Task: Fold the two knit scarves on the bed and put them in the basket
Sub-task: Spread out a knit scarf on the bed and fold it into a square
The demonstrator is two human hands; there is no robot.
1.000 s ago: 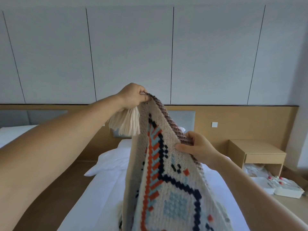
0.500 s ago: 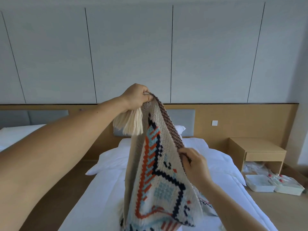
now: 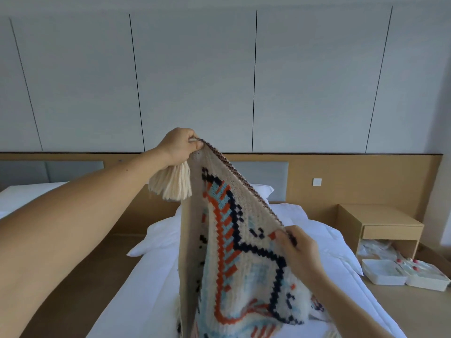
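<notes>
Scarf [image 3: 231, 240] stays pinched by left hand [image 3: 179, 147] at 11 o'clock; right hand [image 3: 296, 250], gripping its edge, slid toward 5 o'clock.

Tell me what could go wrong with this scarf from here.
The left hand pinches the patterned knit scarf only at its top corner; it might slip and drop onto the bed.
The right hand grips one edge, so the fold may come out skewed.
The cream fringe dangling under the left hand could get trapped inside.
</notes>
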